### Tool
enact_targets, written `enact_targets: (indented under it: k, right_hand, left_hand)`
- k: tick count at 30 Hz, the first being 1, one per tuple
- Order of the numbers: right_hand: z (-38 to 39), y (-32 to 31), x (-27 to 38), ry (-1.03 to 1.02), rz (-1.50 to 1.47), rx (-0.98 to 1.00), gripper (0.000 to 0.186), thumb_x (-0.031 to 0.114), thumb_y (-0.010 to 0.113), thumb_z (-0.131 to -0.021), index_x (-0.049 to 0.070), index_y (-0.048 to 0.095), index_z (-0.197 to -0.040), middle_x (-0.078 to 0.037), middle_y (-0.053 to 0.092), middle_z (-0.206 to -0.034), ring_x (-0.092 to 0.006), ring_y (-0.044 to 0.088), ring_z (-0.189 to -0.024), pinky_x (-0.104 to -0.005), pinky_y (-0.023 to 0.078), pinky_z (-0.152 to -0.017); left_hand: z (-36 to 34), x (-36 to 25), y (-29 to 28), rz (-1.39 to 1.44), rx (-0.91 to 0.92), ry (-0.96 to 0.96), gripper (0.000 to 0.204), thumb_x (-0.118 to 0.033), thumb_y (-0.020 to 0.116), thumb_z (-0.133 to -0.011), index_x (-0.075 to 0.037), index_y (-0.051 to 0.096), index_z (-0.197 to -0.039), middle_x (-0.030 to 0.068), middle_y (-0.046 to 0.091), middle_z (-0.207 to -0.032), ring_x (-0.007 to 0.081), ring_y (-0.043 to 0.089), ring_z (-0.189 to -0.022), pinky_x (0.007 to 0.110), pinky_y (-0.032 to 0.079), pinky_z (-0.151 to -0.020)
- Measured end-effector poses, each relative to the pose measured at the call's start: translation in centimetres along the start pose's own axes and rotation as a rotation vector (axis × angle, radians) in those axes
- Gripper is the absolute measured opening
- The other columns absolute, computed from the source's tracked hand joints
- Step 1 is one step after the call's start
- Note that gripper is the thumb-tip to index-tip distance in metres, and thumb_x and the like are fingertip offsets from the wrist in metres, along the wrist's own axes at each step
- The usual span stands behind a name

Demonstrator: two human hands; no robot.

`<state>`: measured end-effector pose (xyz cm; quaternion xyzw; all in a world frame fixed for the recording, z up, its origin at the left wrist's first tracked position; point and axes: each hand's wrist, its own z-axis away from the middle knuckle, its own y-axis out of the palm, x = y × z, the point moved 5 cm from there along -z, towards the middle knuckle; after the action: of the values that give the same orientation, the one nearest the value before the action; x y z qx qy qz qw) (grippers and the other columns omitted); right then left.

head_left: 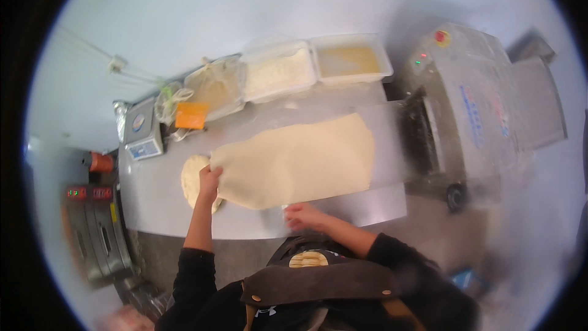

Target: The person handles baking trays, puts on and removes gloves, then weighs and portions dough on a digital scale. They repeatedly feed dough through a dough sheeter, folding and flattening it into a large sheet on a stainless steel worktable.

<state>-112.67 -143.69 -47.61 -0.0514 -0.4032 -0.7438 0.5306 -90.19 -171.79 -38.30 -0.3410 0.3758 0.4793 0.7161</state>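
Observation:
A long, pale sheet of rolled dough (300, 162) lies across the steel table, its right end near the sheeter. My left hand (209, 181) grips the sheet's left edge, thumb on top. Under and beside that hand sits a rounder, thicker piece of dough (193, 179), partly covered by the hand and wrist. My right hand (304, 217) is at the table's front edge, just below the sheet's near side and apart from it. Its fingers are curled together; whether anything small is in them is hidden.
The dough sheeter (471, 107) stands at the right. Along the back are a tub of white flour (278, 76), a tub with yellowish contents (350, 61) and a plastic-covered tub (214, 89). A scale (144, 129) and an orange packet (191, 116) are at back left; an oven (95, 230) stands left.

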Motion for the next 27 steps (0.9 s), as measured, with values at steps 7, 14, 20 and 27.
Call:
enact_targets:
  k: [7, 14, 20, 27]
  right_hand:
    - [7.1, -24.7, 8.6, -0.194, 0.676, -1.493, 0.094, 0.044, 0.087, -0.080, -0.007, 0.047, -0.147, -0.029, 0.050, -0.148, -0.0461, 0.041, -0.143, -0.0559, 0.029, -0.123]
    - [5.9, -23.3, 13.1, -0.382, 0.903, -1.360, 0.041, 0.022, 0.077, -0.089, -0.005, 0.068, -0.119, -0.025, 0.074, -0.107, -0.0408, 0.070, -0.098, -0.0455, 0.054, -0.092]
    - [6.4, -5.7, 21.4, -0.536, 1.074, -1.048, 0.032, 0.015, 0.071, -0.094, -0.004, 0.069, -0.120, -0.017, 0.076, -0.105, -0.0294, 0.072, -0.094, -0.0386, 0.054, -0.087]
    - [2.1, 21.0, 29.4, -0.612, 0.960, -0.759, 0.034, 0.016, 0.072, -0.099, -0.004, 0.068, -0.127, -0.009, 0.075, -0.114, -0.0147, 0.069, -0.102, -0.0317, 0.053, -0.091]
  left_hand:
    - [-1.4, 11.3, -2.4, -0.592, -0.233, 0.161, 0.061, -0.026, 0.080, -0.085, 0.002, 0.061, -0.135, 0.0238, 0.073, -0.120, 0.0356, 0.071, -0.114, 0.044, 0.056, -0.097]
    - [-2.3, 9.3, -2.6, -0.590, -0.172, 0.075, 0.062, -0.025, 0.075, -0.087, 0.005, 0.057, -0.138, 0.0240, 0.071, -0.123, 0.0384, 0.070, -0.112, 0.046, 0.055, -0.099]
    - [1.2, 2.1, -4.9, 0.553, 0.104, -0.208, 0.045, -0.009, 0.060, -0.093, 0.003, 0.060, -0.137, 0.0148, 0.072, -0.117, 0.0290, 0.072, -0.108, 0.043, 0.059, -0.095]
    - [3.0, -6.1, -30.0, 0.568, 0.203, -0.130, 0.048, -0.014, 0.065, -0.092, 0.003, 0.060, -0.136, 0.0161, 0.072, -0.121, 0.0264, 0.074, -0.104, 0.042, 0.061, -0.095]
